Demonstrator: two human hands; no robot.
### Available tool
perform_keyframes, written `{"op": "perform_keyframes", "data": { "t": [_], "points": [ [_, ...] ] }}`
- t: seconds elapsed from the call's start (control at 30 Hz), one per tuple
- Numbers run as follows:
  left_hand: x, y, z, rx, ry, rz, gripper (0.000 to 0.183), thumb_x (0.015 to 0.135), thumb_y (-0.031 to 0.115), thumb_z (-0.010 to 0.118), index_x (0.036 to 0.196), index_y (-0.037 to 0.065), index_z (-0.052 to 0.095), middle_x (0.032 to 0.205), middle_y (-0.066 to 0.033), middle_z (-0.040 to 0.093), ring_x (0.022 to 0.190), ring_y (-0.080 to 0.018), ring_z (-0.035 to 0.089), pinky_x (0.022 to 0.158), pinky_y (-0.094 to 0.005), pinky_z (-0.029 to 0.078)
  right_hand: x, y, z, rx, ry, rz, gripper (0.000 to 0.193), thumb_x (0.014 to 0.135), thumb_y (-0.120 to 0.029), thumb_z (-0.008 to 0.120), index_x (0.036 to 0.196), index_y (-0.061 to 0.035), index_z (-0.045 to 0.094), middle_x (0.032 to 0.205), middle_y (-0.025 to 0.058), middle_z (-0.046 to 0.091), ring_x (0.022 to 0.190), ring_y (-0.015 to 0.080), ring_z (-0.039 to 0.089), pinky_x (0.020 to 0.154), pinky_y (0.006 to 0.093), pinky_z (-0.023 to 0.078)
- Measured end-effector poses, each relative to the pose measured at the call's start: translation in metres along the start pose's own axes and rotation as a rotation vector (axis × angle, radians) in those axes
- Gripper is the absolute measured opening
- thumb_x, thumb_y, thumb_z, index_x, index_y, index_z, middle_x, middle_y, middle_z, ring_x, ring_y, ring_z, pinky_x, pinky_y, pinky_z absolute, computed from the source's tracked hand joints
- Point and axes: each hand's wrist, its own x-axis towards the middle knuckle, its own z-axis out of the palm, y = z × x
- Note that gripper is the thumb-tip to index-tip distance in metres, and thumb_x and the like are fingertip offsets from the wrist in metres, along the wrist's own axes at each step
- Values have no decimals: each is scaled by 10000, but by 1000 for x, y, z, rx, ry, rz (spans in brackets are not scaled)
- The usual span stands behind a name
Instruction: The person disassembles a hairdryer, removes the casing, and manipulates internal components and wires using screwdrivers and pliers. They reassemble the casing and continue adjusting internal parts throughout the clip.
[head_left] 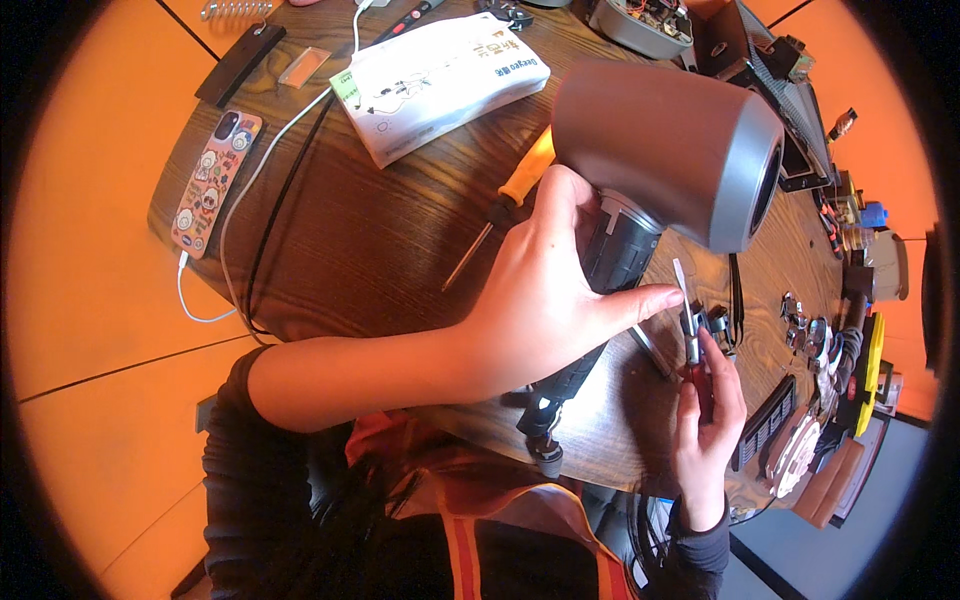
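Observation:
A dark grey hair dryer stands tilted over the table, its silver-rimmed end towards the right. My left hand grips it where the head meets the black handle, whose ribbed inner part shows. My left thumb stretches to the right, close to the screwdriver's shaft; the other fingers are mostly hidden. Held in the closed fingers of my right hand is a screwdriver with a dark red grip and a flat tip pointing up. The tip is beside the handle, apart from it as far as I can see.
On the table lie an orange-handled screwdriver, a white tissue pack and a phone in a patterned case with a white cable. An opened grey device sits at the back. Small loose parts crowd the right side.

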Motion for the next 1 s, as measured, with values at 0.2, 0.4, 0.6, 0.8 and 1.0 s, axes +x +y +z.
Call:
{"op": "perform_keyframes", "data": {
  "t": [0.2, 0.4, 0.6, 0.8, 1.0],
  "points": [
    [-1, 1, 0, -43, -13, -48, 598, 635, 190, 784, 1027, 5, 372, 862, -167, 576, 778, -252, 610, 678, -338, 476, 7, -5, 5, -80, -18, -144, 524, 733, 108, 450, 1248, 13, 438, 883, 153, 511, 756, 247, 533, 728, 303, 437],
    [6, 4, -3, -77, -49, -87, 507, 679, 162, 751, 1015, 6, 406, 871, -113, 554, 819, -185, 562, 718, -302, 440, 0, -5, 8, -73, 11, -246, 560, 741, 123, 457, 1285, 14, 383, 913, 164, 514, 745, 234, 543, 699, 294, 439],
    [8, 8, -9, -230, -77, -311, 386, 780, 96, 658, 1069, 25, 413, 799, -43, 546, 651, -101, 559, 557, -228, 465, -22, -10, 7, 285, 49, -107, 440, 828, 8, 451, 1261, 51, 388, 951, 137, 523, 712, 156, 555, 642, 240, 449],
    [11, 2, -5, -150, -10, -202, 311, 780, 100, 666, 1002, 25, 461, 804, -26, 547, 718, -77, 538, 603, -214, 441, -35, -19, 5, 261, 68, -42, 458, 789, -131, 612, 1191, 46, 481, 770, 74, 572, 648, 126, 550, 598, 236, 438],
    [8, 1, -1, -226, 48, -210, 198, 859, 168, 586, 956, 29, 484, 814, 0, 540, 730, -55, 501, 636, -210, 416, -18, -36, 37, 691, 111, 148, 298, 716, -84, 714, 942, -7, 534, 744, 6, 527, 612, 56, 460, 584, 194, 383]
  ]
}}
